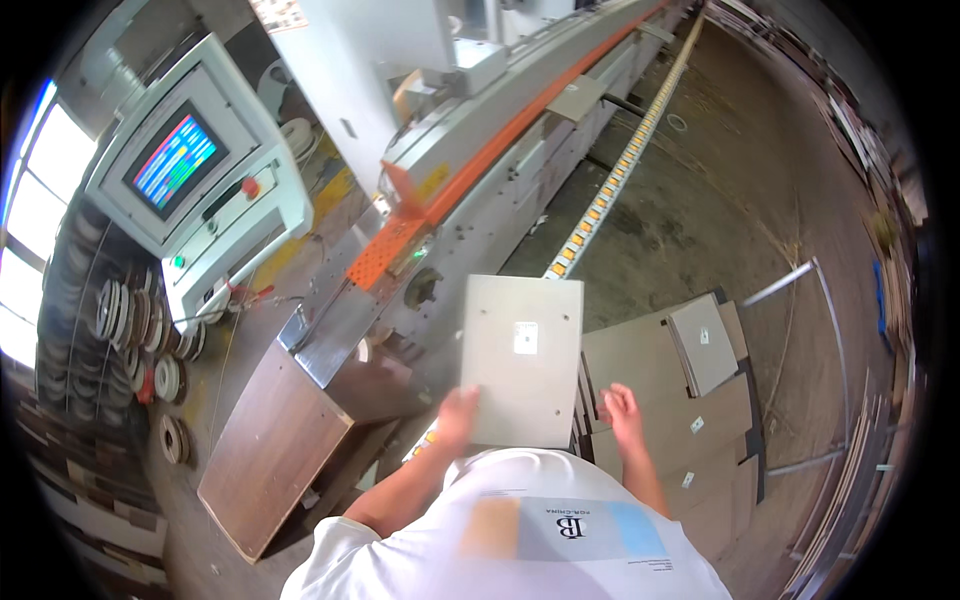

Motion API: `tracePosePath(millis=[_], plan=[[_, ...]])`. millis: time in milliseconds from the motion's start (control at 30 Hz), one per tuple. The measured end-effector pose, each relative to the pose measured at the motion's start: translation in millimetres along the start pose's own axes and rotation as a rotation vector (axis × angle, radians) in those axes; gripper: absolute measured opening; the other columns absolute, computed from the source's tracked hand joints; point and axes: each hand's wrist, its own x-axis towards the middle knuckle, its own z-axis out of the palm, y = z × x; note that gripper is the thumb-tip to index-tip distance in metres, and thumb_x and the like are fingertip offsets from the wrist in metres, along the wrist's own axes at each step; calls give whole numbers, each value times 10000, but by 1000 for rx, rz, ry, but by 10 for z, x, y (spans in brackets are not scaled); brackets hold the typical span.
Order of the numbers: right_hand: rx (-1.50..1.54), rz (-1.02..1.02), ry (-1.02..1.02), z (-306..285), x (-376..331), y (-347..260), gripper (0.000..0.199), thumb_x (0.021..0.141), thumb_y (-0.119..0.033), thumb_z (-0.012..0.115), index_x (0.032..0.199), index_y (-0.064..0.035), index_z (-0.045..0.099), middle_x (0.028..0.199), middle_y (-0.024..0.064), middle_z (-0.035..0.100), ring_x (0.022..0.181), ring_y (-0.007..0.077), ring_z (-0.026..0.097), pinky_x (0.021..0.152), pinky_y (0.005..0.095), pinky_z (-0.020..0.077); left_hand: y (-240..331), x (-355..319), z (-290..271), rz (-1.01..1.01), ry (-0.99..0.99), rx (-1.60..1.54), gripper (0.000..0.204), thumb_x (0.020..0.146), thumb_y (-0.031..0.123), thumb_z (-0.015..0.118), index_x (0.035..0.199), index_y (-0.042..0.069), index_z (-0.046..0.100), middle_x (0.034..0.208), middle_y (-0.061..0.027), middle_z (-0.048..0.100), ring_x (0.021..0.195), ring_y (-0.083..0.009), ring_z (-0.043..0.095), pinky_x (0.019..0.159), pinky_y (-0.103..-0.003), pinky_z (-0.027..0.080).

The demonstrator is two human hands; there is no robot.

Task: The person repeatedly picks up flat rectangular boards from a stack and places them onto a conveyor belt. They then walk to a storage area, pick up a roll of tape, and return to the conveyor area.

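Observation:
A pale grey-beige rectangular panel (510,390) is in front of my body, with a small white label and several small holes on its face. My left hand (458,415), slightly blurred, is at the panel's lower left edge and appears to grip it; its fingertips are not clear. Off the panel's right edge, my right hand (622,408) is raised with loosely curled fingers and a visible gap to the panel. Nothing shows in that hand.
A long machine with an orange rail (500,150) runs away ahead, beside a roller track (610,185). Its control screen (175,160) stands left. A brown wooden box (275,450) is at lower left. Labelled panels (705,345) lie stacked right, near a metal frame (835,330).

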Motion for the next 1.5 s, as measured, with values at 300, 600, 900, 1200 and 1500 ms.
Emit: tracePosePath(millis=[300, 600, 900, 1200, 1500], plan=[[-315, 191, -95, -330, -191, 765, 347, 973, -213, 708, 1261, -58, 594, 1031, 82, 718, 838, 167, 704, 686, 317, 563, -361, 582, -793, -59, 378, -431, 411, 1052, 357, 557, 1164, -34, 616, 981, -106, 646, 855, -197, 604, 751, -370, 497], [-432, 226, -126, -1071, -211, 1594, 284, 927, -231, 763, 1129, -68, 647, 903, 54, 700, 778, 190, 712, 625, 328, 546, -94, 1035, -1011, -118, 423, -845, 430, 1069, 339, 540, 1348, 13, 537, 1269, -141, 629, 1138, -308, 647, 966, -500, 532], [-263, 319, -28, -1184, -501, 1636, 217, 945, -156, 701, 1102, -22, 638, 974, 129, 715, 848, 257, 718, 738, 408, 612, 180, 1295, -709, -82, 340, -856, 428, 1084, 310, 519, 1376, -3, 502, 1296, -149, 611, 1150, -332, 639, 976, -536, 536], [-274, 435, 7, -1236, -420, 1776, 255, 938, -235, 740, 1093, -41, 682, 941, 96, 743, 814, 213, 716, 670, 356, 572, 701, 1989, -57, -90, 288, -909, 467, 1090, 330, 512, 1436, 18, 476, 1371, -131, 585, 1227, -339, 602, 1036, -548, 503], [-316, 329, 116, -1527, -207, 2039, 255, 941, -306, 710, 860, -67, 742, 762, 53, 716, 689, 152, 653, 620, 349, 509, 1109, 2167, 419, -178, -41, -650, 488, 1103, 456, 443, 1332, 42, 563, 1298, -98, 657, 1173, -284, 633, 933, -468, 556]])
